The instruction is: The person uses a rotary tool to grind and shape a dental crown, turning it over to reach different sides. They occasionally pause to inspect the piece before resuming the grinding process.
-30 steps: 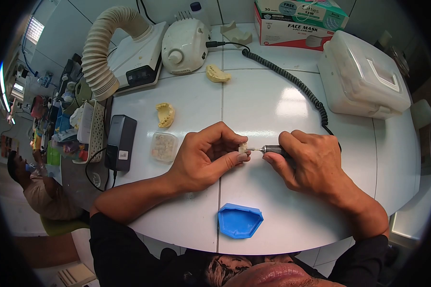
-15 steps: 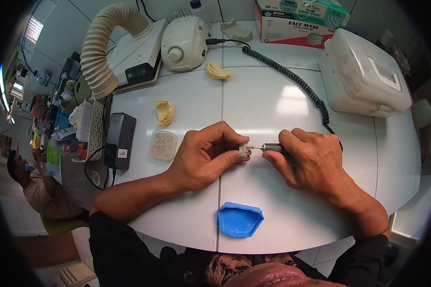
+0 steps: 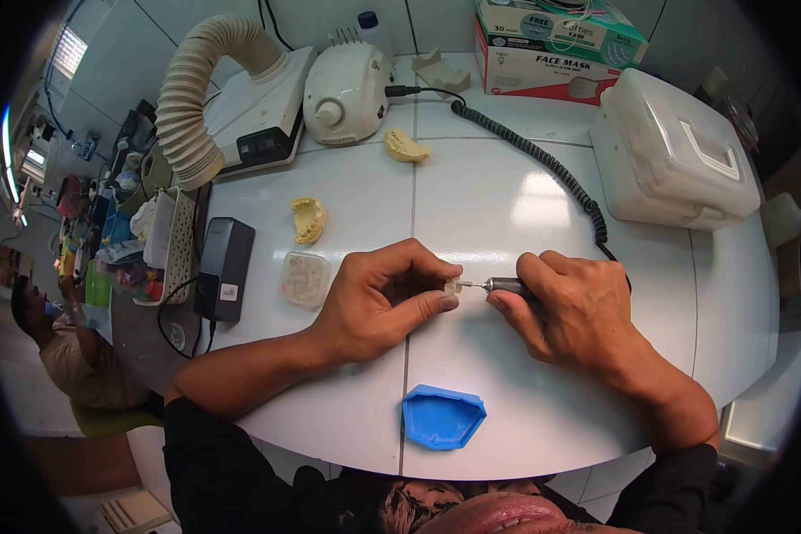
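Observation:
My left hand pinches a small pale, whitish piece between thumb and fingertips; its exact kind is too small to make out. My right hand is wrapped around a dark rotary handpiece, whose thin metal bur points left and meets the piece or lies right at it. From the handpiece a black coiled cord runs up to a white control unit at the back. Left of my left hand sits a clear plastic box with small pale bits. A blue mould tray lies nearer to me.
Two yellowish dental casts lie farther back. A white dust extractor with a ribbed hose, a mask box, a lidded white case and a dark grey device surround the work area. Another person sits far left.
The whole view has shifted slightly downward. Both hands keep their grips, with the piece turned a little and the bur still at it.

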